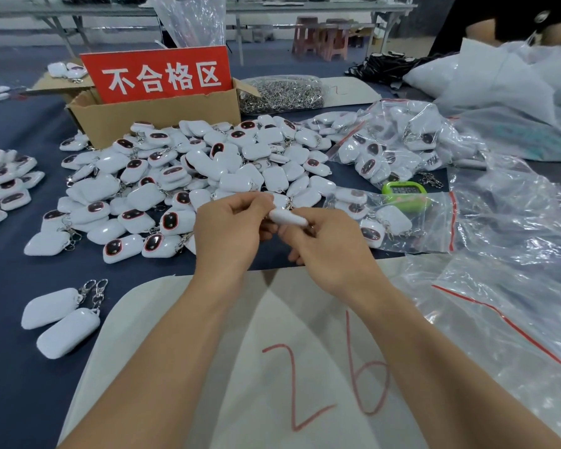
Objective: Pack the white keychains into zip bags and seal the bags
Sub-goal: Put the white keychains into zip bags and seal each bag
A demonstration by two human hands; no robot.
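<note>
My left hand (pixel 232 226) and my right hand (pixel 329 244) meet over the near edge of a big heap of white keychains (pixel 188 179). Between their fingertips they pinch one white keychain (pixel 287 218), its metal clip pointing up. Just right of my hands lies an open zip bag with a red seal strip (pixel 412 222), holding several keychains. A fuller zip bag (pixel 399 140) sits behind it. Two loose keychains (pixel 59 319) lie face down at the near left.
A cardboard box with a red sign (pixel 156 102) stands behind the heap, beside a bag of metal rings (pixel 282 92). A green timer (pixel 404 194) sits behind the open bag. Empty zip bags (pixel 512 303) pile at right. White paper marked "26" (pixel 305 367) lies under my arms.
</note>
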